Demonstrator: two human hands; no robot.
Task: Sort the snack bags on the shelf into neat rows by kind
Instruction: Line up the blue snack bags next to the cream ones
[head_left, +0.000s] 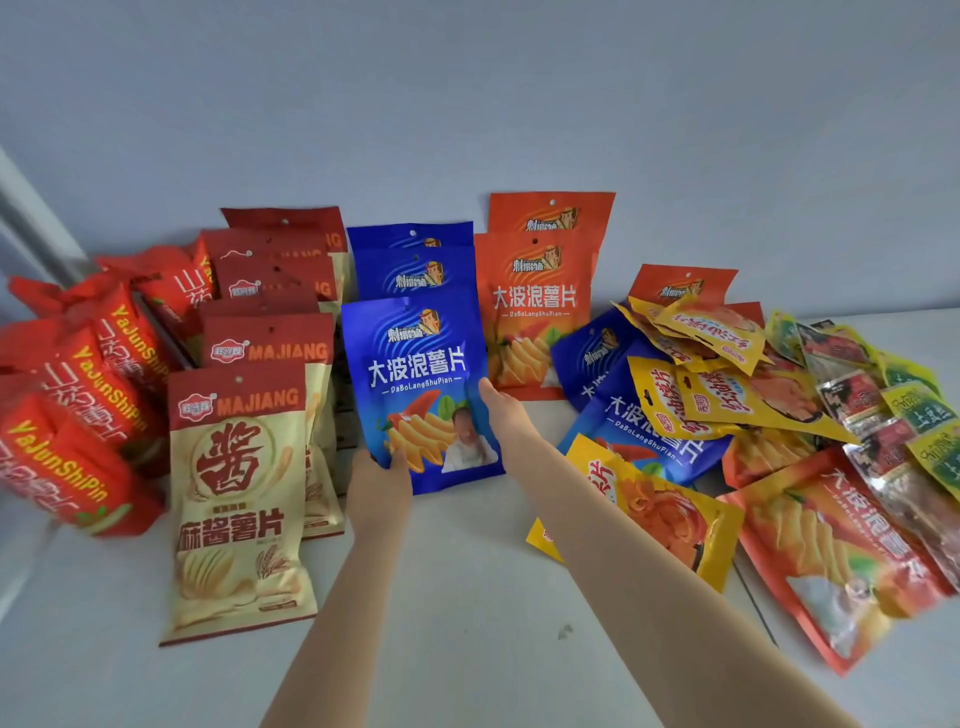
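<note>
Left hand (379, 486) grips the lower left corner of a glossy blue foil crisp bag (415, 364); right hand (501, 413) holds its right edge. The bag stands upright on the white shelf (441, 597), in front of two matching blue bags (413, 270) farther back.

The white shelf (441, 613) carries cream MAJIANG bags (239, 499) just left of the left grip (376, 483), red YaJunShiPin bags (78, 415) farther left, blue bags (415, 364) in and beyond both grips, orange bags (535, 312) beyond the right grip (501, 410), and a mixed heap (779, 415) to its right.
</note>
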